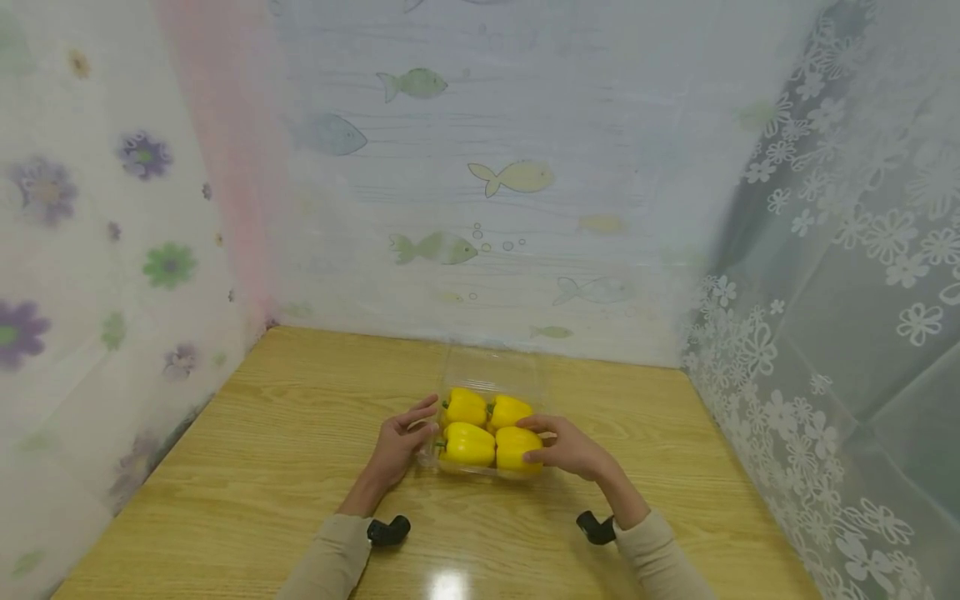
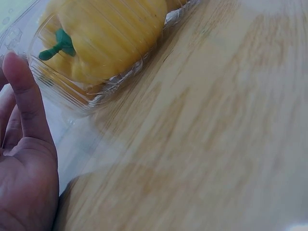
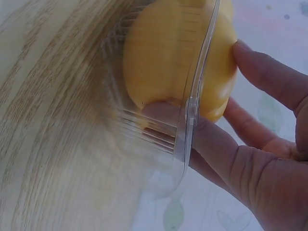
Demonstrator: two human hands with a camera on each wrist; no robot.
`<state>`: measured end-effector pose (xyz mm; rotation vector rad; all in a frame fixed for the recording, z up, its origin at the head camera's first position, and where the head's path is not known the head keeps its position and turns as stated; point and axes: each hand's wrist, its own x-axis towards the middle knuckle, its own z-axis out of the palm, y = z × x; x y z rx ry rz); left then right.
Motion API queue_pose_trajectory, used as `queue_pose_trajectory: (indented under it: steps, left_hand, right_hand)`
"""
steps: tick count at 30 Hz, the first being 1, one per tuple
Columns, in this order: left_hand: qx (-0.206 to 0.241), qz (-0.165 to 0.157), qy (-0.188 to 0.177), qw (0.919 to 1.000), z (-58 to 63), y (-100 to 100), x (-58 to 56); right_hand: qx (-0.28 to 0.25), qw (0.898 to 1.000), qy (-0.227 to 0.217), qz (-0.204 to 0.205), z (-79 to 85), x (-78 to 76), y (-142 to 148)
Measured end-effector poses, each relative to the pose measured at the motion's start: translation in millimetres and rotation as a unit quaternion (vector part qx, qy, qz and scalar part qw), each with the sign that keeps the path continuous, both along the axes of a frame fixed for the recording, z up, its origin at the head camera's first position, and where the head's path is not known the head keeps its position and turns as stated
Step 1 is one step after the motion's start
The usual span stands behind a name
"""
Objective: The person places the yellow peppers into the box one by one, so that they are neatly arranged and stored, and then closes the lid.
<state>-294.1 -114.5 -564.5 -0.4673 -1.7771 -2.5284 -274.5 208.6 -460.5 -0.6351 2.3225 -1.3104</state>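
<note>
Four-sided and clear, a plastic box (image 1: 480, 473) sits on the table with several yellow bell peppers in it. My right hand (image 1: 570, 447) grips the front right bell pepper (image 1: 512, 450). In the right wrist view, the thumb (image 3: 161, 111) reaches inside the box wall against that pepper, and a fingertip touches its upper side. My left hand (image 1: 396, 446) is at the box's left side, fingers fairly straight. In the left wrist view, a fingertip is close by the box's corner, near a bell pepper (image 2: 110, 38) with a green stem; contact there is hard to tell.
The box's clear lid (image 1: 491, 367) stands open behind the peppers. The wood-grain table (image 1: 300, 433) meets a fish-patterned back wall (image 1: 487, 250). Flowered sheets hang at both sides. Black angled pieces (image 1: 390, 531) are worn at the wrists.
</note>
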Motion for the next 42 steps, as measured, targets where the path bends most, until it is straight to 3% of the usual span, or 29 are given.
queue_pose_trajectory:
  steps: [11, 20, 30, 42]
  left_hand:
    - [0.0, -0.001, 0.004, 1.0, -0.6, 0, -0.1]
    - [0.001, -0.005, 0.01, 0.9999, -2.0, 0, -0.2]
    - [0.001, -0.002, 0.013, 0.9999, -0.8, 0, -0.3]
    - [-0.009, 0.002, 0.009, 0.9999, -2.0, 0, -0.4]
  right_hand:
    - [0.029, 0.998, 0.047, -0.017, 1.8, 5.0, -8]
    - [0.034, 0.998, 0.05, -0.024, 4.5, 11.7, -10]
    - [0.01, 0.998, 0.055, -0.032, 1.9, 12.5, -4]
    - [-0.01, 0.994, 0.081, -0.075, 1.5, 14.0, 5]
